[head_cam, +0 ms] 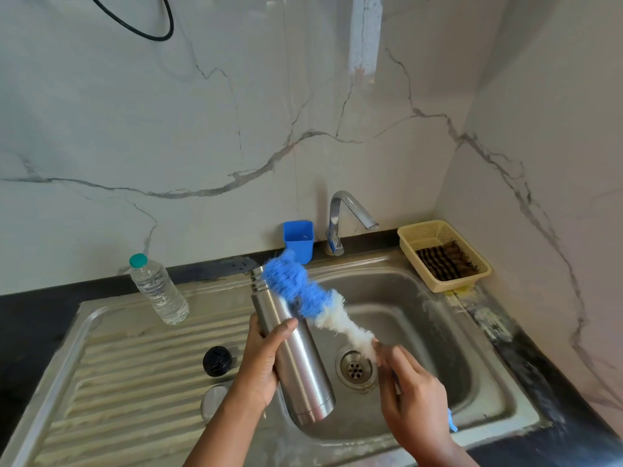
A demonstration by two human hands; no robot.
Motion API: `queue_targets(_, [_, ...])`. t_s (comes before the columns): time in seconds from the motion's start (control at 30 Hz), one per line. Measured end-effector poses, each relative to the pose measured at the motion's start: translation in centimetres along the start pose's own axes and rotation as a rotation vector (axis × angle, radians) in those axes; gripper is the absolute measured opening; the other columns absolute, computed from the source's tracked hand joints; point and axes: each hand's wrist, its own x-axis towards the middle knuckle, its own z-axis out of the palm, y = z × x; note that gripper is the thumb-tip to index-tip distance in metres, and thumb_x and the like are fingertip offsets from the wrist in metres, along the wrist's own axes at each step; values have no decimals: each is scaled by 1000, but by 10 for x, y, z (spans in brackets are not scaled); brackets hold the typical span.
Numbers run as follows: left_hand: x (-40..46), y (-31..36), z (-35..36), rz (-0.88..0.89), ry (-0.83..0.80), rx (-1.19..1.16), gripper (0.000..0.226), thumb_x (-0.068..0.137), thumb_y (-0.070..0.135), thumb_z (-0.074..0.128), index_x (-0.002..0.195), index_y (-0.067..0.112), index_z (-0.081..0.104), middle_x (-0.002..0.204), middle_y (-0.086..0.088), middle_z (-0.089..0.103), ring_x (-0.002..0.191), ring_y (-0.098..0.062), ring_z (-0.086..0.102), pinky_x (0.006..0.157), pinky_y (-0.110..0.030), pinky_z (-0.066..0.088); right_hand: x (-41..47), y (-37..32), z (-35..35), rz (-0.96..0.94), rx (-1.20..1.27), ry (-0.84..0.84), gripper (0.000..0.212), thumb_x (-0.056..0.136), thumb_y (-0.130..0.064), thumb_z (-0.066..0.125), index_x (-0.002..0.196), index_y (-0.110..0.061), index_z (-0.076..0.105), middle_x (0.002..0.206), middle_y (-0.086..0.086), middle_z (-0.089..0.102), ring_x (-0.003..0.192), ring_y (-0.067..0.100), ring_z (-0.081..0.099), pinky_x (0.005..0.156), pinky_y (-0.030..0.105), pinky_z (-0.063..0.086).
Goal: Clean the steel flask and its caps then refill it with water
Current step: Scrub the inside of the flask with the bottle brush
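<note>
The steel flask (292,348) is uncapped and tilted, its mouth pointing up and to the left, above the sink's left rim. My left hand (266,358) grips its middle. My right hand (411,389) holds the handle of a blue and white bottle brush (310,294). The bristles lie outside the flask, against its neck and shoulder. A black inner cap (217,361) sits on the ribbed drainboard (135,382). A steel outer cap (214,401) lies just in front of it, partly hidden by my left forearm.
A stainless sink basin (421,332) with a drain (355,367) lies under my hands. The tap (350,214) stands behind it, no water running. Around it are a blue cup (299,241), a plastic water bottle (158,288) and a yellow basket (445,254) holding a scrubber.
</note>
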Motion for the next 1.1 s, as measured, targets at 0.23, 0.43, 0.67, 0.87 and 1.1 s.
queue_targets(0.23, [2, 2, -9, 51, -71, -19, 96, 34, 37, 96, 121, 19, 59, 96, -1, 71, 90, -17, 64, 79, -33, 52, -5, -3, 1, 7, 12, -15, 37, 80, -10, 59, 107, -35, 60, 92, -20, 61, 61, 6, 52, 42, 21, 44])
queue_targets(0.43, [-1, 2, -13, 95, -114, -95, 76, 54, 28, 83, 124, 15, 58, 102, -7, 67, 92, -21, 63, 78, -35, 52, -9, -1, 1, 45, 18, 15, 34, 82, -12, 59, 106, -37, 59, 93, -21, 61, 62, 6, 53, 43, 21, 45])
queue_targets(0.67, [-10, 0, 0, 78, -148, 36, 83, 41, 40, 87, 116, 18, 60, 90, -3, 72, 80, -15, 69, 66, -25, 56, -13, -2, 3, -76, 92, 11, 38, 81, -3, 58, 107, -31, 61, 96, -23, 56, 68, 2, 47, 52, 17, 43])
queue_targets(0.87, [-11, -5, 5, 92, -108, 22, 102, 22, 53, 97, 113, 21, 61, 94, -3, 75, 86, -19, 73, 67, -30, 58, -13, 7, 0, 70, 102, 12, 35, 85, -16, 58, 110, -41, 55, 101, -27, 61, 63, 5, 59, 53, 20, 48])
queue_targets(1.1, [-5, 2, -3, 128, -59, 0, 107, 29, 47, 99, 122, 17, 55, 109, -11, 71, 99, -25, 68, 77, -38, 59, -17, 18, -5, 65, 241, 43, 31, 88, -15, 60, 106, -40, 59, 98, -18, 69, 69, 10, 67, 59, 25, 53])
